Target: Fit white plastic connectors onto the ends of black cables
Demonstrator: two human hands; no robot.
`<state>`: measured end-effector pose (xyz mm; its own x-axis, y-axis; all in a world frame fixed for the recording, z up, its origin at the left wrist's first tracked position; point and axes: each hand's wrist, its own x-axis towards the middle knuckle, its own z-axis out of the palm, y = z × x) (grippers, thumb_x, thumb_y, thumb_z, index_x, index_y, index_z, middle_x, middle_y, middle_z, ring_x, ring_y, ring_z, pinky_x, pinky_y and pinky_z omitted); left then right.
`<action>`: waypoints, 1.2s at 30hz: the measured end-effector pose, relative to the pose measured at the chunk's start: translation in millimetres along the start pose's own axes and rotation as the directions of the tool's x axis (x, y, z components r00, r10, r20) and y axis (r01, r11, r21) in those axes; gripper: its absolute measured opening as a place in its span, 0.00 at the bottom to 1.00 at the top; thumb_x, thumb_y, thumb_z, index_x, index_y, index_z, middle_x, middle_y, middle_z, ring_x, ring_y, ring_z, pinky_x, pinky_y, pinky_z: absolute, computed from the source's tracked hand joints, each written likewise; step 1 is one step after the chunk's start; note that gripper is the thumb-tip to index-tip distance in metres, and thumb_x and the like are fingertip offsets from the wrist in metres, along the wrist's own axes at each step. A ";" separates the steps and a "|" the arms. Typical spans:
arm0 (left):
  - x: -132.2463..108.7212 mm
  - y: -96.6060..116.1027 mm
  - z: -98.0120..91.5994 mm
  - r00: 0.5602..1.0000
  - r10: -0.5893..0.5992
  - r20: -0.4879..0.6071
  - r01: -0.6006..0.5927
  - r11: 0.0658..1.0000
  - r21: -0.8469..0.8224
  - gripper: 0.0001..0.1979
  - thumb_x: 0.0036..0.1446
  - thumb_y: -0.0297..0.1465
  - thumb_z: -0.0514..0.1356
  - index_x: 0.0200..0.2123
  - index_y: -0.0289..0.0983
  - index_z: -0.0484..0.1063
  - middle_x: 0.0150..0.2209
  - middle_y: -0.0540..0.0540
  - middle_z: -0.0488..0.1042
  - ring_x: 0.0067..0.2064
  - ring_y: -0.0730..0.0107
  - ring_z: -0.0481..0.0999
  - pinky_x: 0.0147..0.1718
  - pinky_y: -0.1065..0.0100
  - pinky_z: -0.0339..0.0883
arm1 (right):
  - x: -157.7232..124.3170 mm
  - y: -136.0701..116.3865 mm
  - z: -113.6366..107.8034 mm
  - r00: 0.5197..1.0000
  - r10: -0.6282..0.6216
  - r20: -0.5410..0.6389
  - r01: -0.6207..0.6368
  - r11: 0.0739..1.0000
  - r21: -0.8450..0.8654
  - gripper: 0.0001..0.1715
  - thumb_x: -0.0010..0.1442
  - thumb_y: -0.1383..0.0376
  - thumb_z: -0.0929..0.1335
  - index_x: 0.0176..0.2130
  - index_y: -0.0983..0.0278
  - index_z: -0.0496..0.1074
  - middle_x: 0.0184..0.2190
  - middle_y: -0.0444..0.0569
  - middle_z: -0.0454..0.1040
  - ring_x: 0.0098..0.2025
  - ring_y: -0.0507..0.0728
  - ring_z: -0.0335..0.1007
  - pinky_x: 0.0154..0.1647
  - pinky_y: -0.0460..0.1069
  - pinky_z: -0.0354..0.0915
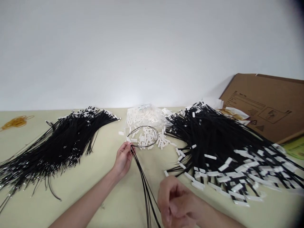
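Observation:
My left hand (123,159) is closed in a pinch at mid-table, gripping thin black cables (143,180). A small white connector (128,139) shows at its fingertips. From there one cable bends into a loop (158,134) over the loose white connectors (147,136), and several strands run down past the lower picture edge. Lower right, my right hand (177,201) is curled with thumb and fingers together, close beside the hanging strands. It is slightly blurred, and whatever lies between its fingers is hidden.
A large heap of black cables (68,139) lies on the left. Another heap (211,136), with white tags on its ends, spreads on the right. Behind the connectors is a clear plastic bag (146,114). Orange rubber bands (16,123) lie far left; a cardboard box (266,104) leans right.

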<state>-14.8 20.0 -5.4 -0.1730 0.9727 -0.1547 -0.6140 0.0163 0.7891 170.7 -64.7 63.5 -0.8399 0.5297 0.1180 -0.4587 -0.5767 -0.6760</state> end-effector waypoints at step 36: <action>-31.2 -10.2 11.8 0.908 -0.145 0.393 -0.075 0.867 0.493 0.10 0.49 0.37 0.60 0.27 0.34 0.70 0.22 0.51 0.65 0.23 0.76 0.63 0.20 0.74 0.61 | 23.2 -9.9 -59.7 0.679 -0.682 0.271 -0.290 -0.588 -0.755 0.11 0.56 0.70 0.62 0.24 0.64 0.66 0.19 0.43 0.64 0.25 0.51 0.55 0.25 0.46 0.50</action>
<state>6.0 -7.8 -1.6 0.2348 0.9718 -0.0212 -0.1397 0.0553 0.9887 173.1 -9.5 29.5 -0.3359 0.5847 0.7384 0.7322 0.6552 -0.1857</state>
